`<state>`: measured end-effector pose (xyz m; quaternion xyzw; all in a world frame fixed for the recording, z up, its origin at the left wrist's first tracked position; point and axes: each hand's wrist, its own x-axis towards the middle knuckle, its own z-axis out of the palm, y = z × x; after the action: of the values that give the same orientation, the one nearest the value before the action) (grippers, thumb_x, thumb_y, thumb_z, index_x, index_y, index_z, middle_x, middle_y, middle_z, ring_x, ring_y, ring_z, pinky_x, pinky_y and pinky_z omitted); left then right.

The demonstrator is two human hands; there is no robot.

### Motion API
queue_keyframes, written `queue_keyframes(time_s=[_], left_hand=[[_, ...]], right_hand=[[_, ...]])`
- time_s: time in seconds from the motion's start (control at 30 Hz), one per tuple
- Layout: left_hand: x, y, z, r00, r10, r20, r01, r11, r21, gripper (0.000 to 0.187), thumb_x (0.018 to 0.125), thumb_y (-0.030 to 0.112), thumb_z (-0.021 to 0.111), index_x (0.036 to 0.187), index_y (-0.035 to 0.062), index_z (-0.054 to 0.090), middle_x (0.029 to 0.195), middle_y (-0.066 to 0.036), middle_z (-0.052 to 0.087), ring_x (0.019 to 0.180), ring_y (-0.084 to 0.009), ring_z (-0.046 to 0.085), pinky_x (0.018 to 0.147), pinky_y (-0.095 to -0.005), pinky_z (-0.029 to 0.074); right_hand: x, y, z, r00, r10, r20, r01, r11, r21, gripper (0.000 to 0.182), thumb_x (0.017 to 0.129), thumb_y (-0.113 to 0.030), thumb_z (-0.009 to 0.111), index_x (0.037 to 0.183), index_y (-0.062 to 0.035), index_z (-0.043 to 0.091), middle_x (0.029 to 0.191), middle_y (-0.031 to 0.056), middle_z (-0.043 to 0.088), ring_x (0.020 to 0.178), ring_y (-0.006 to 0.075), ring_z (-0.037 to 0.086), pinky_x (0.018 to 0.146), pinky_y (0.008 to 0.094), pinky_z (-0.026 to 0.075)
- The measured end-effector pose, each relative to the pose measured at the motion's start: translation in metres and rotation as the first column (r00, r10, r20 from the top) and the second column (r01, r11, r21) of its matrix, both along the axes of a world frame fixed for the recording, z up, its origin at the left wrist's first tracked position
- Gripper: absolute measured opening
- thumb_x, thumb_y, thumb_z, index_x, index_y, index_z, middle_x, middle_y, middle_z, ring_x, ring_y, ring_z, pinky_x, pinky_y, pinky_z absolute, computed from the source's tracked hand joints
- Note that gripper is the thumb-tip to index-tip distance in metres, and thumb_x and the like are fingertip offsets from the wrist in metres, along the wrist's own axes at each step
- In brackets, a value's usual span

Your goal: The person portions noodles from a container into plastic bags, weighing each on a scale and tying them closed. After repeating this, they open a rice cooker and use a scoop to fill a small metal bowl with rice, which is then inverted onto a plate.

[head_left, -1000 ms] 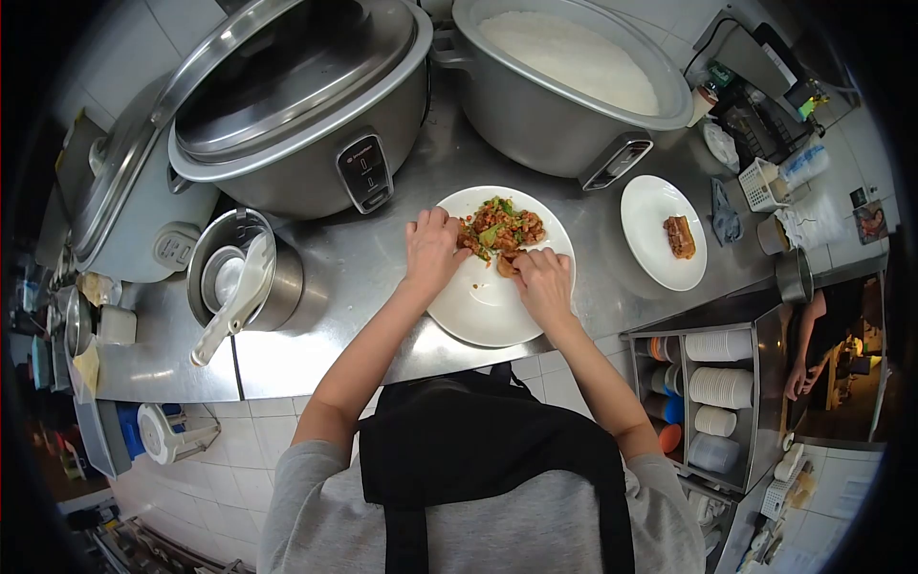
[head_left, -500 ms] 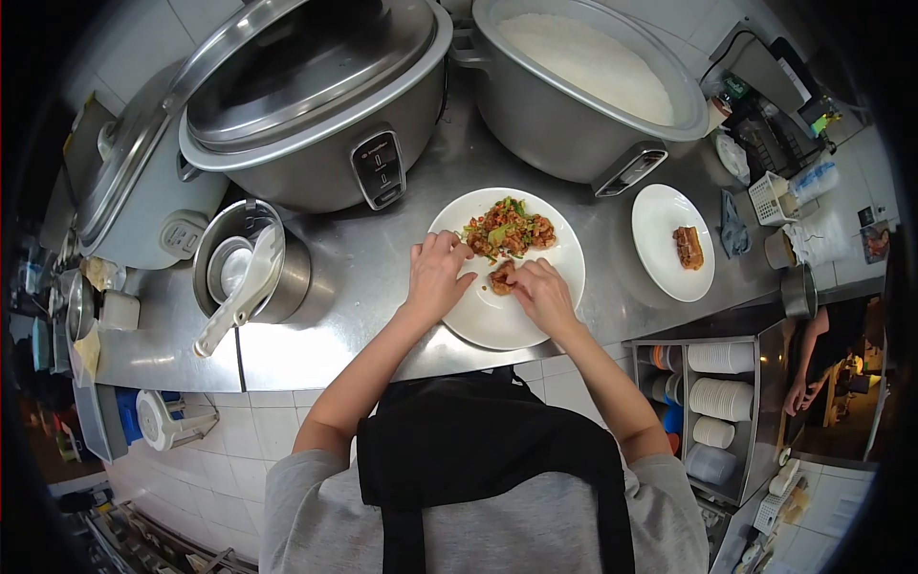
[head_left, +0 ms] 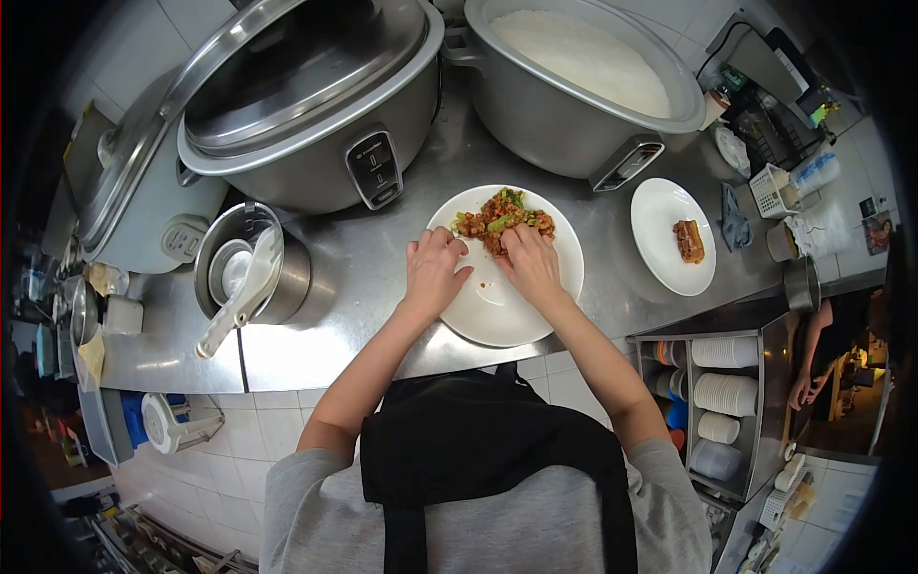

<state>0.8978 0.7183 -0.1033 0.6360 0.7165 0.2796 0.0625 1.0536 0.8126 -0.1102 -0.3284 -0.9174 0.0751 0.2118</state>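
Observation:
A round white plate (head_left: 492, 320) lies on the steel counter in front of me. On its far half is a heap of reddish-brown fried pieces with chopped red and green bits (head_left: 499, 209). My right hand (head_left: 531, 266) reaches into the near side of this heap, fingers pinched on a fried piece that they mostly hide. Over the plate's left rim rests my left hand (head_left: 435, 273), its fingers bent and the thumb apart, holding nothing. A few crumbs dot the near part of the plate.
To the right, an oval white plate (head_left: 660, 263) carries a brown fried piece (head_left: 688, 241). Behind stand a large lidded cooker (head_left: 277, 177) and an uncovered cooker (head_left: 545, 129) of white rice. A metal pot (head_left: 295, 297) with a white-handled utensil (head_left: 244, 297) is at left.
My right hand has moved away from me, from the middle of the plate into the heap, taking the fried piece along. My left hand stays at the plate's rim.

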Motion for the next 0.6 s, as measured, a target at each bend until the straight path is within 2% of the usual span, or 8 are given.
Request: queue_keyframes(time_s=[0.13,0.23,0.3,0.43,0.5,0.53,0.57,0.6], left_hand=[[-0.006,-0.001,-0.001,0.999,0.042,-0.006,-0.042,0.999,0.015,0.027,0.062,0.015,0.073,0.087,0.0093,0.064,0.093,-0.004,0.053,0.093,-0.0217,0.048,0.077,-0.0362,0.033],[-0.01,0.002,-0.001,0.998,0.05,-0.038,-0.048,0.998,0.044,0.027,0.062,0.015,0.073,0.087,0.0093,0.064,0.093,-0.004,0.053,0.093,-0.0218,0.048,0.077,-0.0363,0.033],[-0.011,0.009,-0.002,0.996,0.056,-0.063,-0.053,0.997,0.058,0.026,0.062,0.014,0.073,0.086,0.0093,0.064,0.093,-0.004,0.053,0.092,-0.0216,0.048,0.077,-0.0361,0.033],[-0.013,0.027,-0.002,0.993,0.033,-0.11,-0.026,0.997,0.07,0.025,0.062,0.015,0.073,0.084,0.0075,0.064,0.091,-0.004,0.052,0.091,-0.0211,0.047,0.075,-0.0357,0.033],[-0.016,0.041,-0.007,0.989,0.031,-0.146,-0.017,0.995,0.101,0.025,0.062,0.015,0.073,0.083,0.0079,0.064,0.09,-0.004,0.051,0.091,-0.021,0.047,0.074,-0.0357,0.032],[-0.017,0.044,-0.01,0.983,0.038,-0.182,-0.013,0.991,0.137,0.025,0.061,0.016,0.073,0.083,0.0083,0.063,0.089,-0.004,0.051,0.09,-0.0209,0.047,0.074,-0.0358,0.032],[-0.016,0.043,-0.006,0.983,0.037,-0.181,-0.012,0.99,0.137,0.025,0.061,0.016,0.073,0.083,0.0083,0.063,0.089,-0.004,0.051,0.09,-0.0209,0.047,0.074,-0.0358,0.032],[-0.017,0.042,-0.002,0.985,0.034,-0.169,-0.012,0.992,0.128,0.024,0.062,0.015,0.073,0.083,0.0089,0.063,0.09,-0.004,0.051,0.09,-0.021,0.047,0.074,-0.0357,0.032]], right_hand=[[0.005,-0.002,0.003,1.0,0.006,0.011,-0.006,1.0,-0.031,0.032,0.063,-0.014,0.072,0.087,-0.0059,0.053,0.09,0.0094,0.051,0.089,0.0261,0.053,0.074,0.0378,0.041],[0.014,-0.009,0.011,0.997,-0.008,-0.08,0.001,0.996,-0.095,0.035,0.061,-0.014,0.073,0.088,-0.0054,0.053,0.089,0.0093,0.051,0.089,0.0265,0.053,0.072,0.0376,0.041],[0.018,-0.018,0.013,0.997,0.057,-0.043,-0.063,0.987,-0.148,0.036,0.06,-0.016,0.074,0.088,-0.0057,0.053,0.089,0.0094,0.051,0.088,0.0265,0.053,0.07,0.0373,0.04],[0.006,-0.028,0.005,0.995,0.079,0.053,-0.073,0.991,-0.113,0.035,0.06,-0.017,0.074,0.086,-0.0063,0.053,0.087,0.0094,0.051,0.087,0.026,0.053,0.07,0.0373,0.04],[-0.003,-0.02,0.001,1.0,0.004,0.023,-0.006,0.996,0.086,0.033,0.061,-0.019,0.074,0.083,-0.0064,0.053,0.085,0.0092,0.051,0.085,0.0255,0.054,0.069,0.0369,0.04],[-0.006,-0.012,0.002,0.998,-0.064,-0.012,0.065,0.991,0.12,0.031,0.062,-0.02,0.074,0.081,-0.0062,0.053,0.083,0.0091,0.052,0.082,0.0258,0.055,0.068,0.0374,0.04],[-0.005,-0.01,0.008,0.998,-0.064,-0.012,0.065,0.991,0.12,0.031,0.062,-0.02,0.074,0.081,-0.0062,0.053,0.083,0.0091,0.052,0.082,0.0258,0.055,0.068,0.0374,0.04],[0.0,-0.006,0.016,0.995,-0.095,-0.037,0.096,0.995,0.026,0.03,0.063,-0.02,0.073,0.08,-0.0059,0.053,0.082,0.0093,0.053,0.08,0.0261,0.056,0.068,0.0376,0.04]])
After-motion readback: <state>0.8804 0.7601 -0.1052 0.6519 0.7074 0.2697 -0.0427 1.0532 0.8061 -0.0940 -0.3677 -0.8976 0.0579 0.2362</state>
